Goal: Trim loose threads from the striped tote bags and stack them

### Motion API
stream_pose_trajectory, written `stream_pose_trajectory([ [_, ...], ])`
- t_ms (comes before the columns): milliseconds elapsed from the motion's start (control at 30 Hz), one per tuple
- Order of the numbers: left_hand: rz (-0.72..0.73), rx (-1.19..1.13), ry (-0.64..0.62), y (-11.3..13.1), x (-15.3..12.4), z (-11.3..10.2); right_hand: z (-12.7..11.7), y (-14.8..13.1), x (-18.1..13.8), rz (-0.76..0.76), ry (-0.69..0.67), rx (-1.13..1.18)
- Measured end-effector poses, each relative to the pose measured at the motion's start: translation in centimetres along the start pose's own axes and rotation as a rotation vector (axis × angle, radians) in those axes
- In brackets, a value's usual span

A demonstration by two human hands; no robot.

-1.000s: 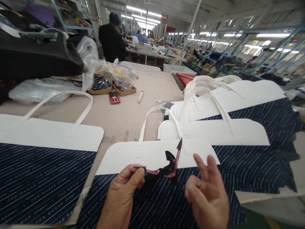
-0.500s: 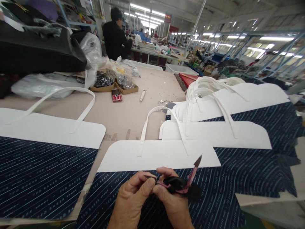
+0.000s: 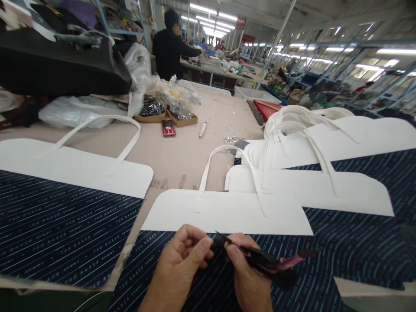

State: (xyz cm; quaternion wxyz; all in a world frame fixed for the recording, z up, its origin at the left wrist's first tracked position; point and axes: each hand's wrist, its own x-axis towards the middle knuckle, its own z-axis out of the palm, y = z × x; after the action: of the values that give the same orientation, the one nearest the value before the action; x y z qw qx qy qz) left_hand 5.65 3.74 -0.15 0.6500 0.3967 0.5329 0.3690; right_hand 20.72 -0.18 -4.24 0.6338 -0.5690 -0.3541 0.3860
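On the left, a navy-and-white panel [image 3: 65,221] lies flat; next, a red phone [image 3: 168,128] on the desk [image 3: 182,154] (just beside an open box [image 3: 186,123]). Here's the left hand [image 3: 182,262] over the middle panel [image 3: 227,212], thumb and finger close; whether that grip pinches anything, I can't tell. Beside it, the right hand [image 3: 248,273], grip pinching a black-and-pink piece [image 3: 289,263] that juts rightward, then overlapping panels [image 3: 344,190] at right.

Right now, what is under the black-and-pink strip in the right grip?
Navy striped fabric shows around the black-and-pink strip; the right grip covers part of both. Whatever lies directly beneath strip and grip is hidden.
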Motion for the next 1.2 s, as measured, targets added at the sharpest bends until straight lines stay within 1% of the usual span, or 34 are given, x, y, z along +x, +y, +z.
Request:
stream_pose_trajectory([
  [100,0.100,0.245,0.262,0.6,0.7,-3.8,-1.9,-0.1,1.1,-0.087,0.107,-0.141],
  [133,0.106,0.317,0.344,0.7,0.9,-5.2,-2.5,-0.1,1.5,-0.104,0.120,-0.180],
  [167,0.100,0.371,0.401,0.8,1.0,-6.6,-3.1,0.0,1.8,-0.118,0.126,-0.218],
  [200,0.089,0.404,0.432,0.7,1.2,-7.8,-3.5,0.1,2.1,-0.118,0.122,-0.249],
  [267,0.051,0.428,0.444,0.5,1.3,-9.6,-4.0,0.3,2.5,-0.084,0.100,-0.247],
  [333,0.015,0.406,0.428,0.3,1.5,-10.6,-4.1,0.7,2.5,-0.029,0.090,-0.176],
  [400,0.000,0.356,0.396,0.4,1.6,-10.9,-4.1,1.1,2.5,0.009,0.102,-0.129],
  [467,-0.033,0.252,0.342,0.9,1.7,-10.6,-4.2,1.6,2.4,0.019,0.133,-0.139],
  [500,-0.075,0.159,0.317,1.2,1.6,-10.4,-4.3,1.8,2.4,0.015,0.146,-0.158],
  [600,-0.263,-0.214,0.210,2.5,1.0,-9.3,-4.4,1.9,2.4,-0.004,0.161,-0.247],
  [667,-0.366,-0.374,0.152,3.0,0.4,-8.3,-4.2,1.5,2.4,-0.015,0.155,-0.323],
  [700,-0.397,-0.416,0.143,3.1,0.1,-7.7,-4.1,1.2,2.4,-0.020,0.150,-0.360],
  [800,-0.458,-0.541,0.174,2.7,-0.6,-5.3,-3.5,0.2,2.4,-0.035,0.116,-0.436],
  [900,-0.434,-0.634,0.162,1.7,-0.7,-2.4,-3.0,-0.6,2.5,-0.069,0.073,-0.442],
  [1000,-0.333,-0.641,0.137,0.9,-0.3,-0.1,-3.0,-0.8,2.4,-0.133,0.036,-0.433],
  [1033,-0.295,-0.624,0.152,0.9,-0.2,0.3,-3.0,-0.8,2.3,-0.142,0.028,-0.432],
  [1100,-0.243,-0.569,0.227,1.0,0.0,0.7,-3.2,-0.7,2.3,-0.145,0.023,-0.432],
  [1167,-0.246,-0.526,0.294,1.5,-0.1,1.0,-3.3,-0.7,2.3,-0.139,0.022,-0.424],
  [1200,-0.275,-0.520,0.305,1.7,-0.2,1.2,-3.4,-0.6,2.3,-0.138,0.016,-0.415],
])
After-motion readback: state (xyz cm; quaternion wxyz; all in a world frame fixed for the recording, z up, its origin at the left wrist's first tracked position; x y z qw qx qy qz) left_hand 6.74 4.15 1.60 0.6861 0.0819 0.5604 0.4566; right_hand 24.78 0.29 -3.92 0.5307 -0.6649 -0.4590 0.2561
